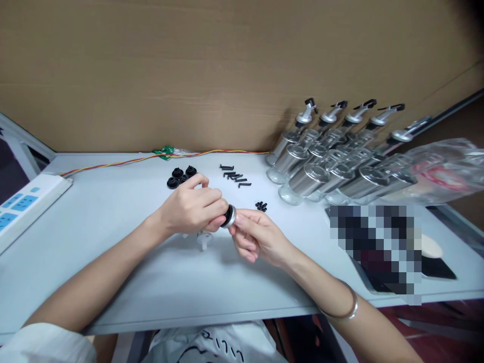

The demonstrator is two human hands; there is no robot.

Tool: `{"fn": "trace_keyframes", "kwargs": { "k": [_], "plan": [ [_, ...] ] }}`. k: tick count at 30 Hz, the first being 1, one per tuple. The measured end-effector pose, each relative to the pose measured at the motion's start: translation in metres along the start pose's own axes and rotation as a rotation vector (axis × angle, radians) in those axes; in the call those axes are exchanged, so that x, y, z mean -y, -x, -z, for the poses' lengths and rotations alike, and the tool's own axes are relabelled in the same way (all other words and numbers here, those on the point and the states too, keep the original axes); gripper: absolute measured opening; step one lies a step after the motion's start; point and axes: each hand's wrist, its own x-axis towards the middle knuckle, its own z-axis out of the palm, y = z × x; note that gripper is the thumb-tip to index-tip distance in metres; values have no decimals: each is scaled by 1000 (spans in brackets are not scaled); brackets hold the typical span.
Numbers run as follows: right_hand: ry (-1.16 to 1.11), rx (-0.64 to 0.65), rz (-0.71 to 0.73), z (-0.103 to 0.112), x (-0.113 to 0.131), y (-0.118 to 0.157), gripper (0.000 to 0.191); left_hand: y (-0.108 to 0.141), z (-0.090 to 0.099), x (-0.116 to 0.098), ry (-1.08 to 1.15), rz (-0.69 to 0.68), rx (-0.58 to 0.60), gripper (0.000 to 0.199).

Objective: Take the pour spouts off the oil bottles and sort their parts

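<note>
Between my hands, above the middle of the table, is a round silver cap with a black inside [229,216]. My left hand [194,205] has its fingers closed on the cap's black side. The fingertips of my right hand [258,234] pinch the silver side. A clear plastic piece [204,239] lies on the table just below my left hand. Several black ribbed stoppers [177,174] sit behind my left hand. Thin black strips [234,176] lie farther back, and a small pile of tiny black parts [260,206] is behind my right hand.
Glass bottles with metal sleeves [310,179], some with pour spouts, crowd the back right beside a clear plastic bag [446,174]. A blurred flat device [372,275] lies at right. A white power strip [26,204] is at left. A red and yellow wire [132,160] runs along the back.
</note>
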Motion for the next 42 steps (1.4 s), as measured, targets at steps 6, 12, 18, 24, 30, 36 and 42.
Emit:
{"fn": "trace_keyframes", "kwargs": {
  "k": [6,12,18,24,30,36,42],
  "plan": [
    [469,-141,241,-2,1,5,34,-3,1,-4,-3,29,-23,50],
    [1068,-301,637,1,3,8,25,-7,4,-9,0,67,-21,48],
    [1413,-440,980,5,2,3,25,-11,7,-12,-4,184,0,40],
    [1667,-452,1107,10,6,1,27,-12,14,-10,289,326,240,35],
    [1860,-440,1176,11,11,3,22,-13,18,-6,545,495,473,35],
    [1930,-405,1239,15,9,5,15,-13,24,-2,648,572,656,42],
    [1889,-373,1264,13,8,4,12,-13,32,3,686,576,759,43]
  ]
}}
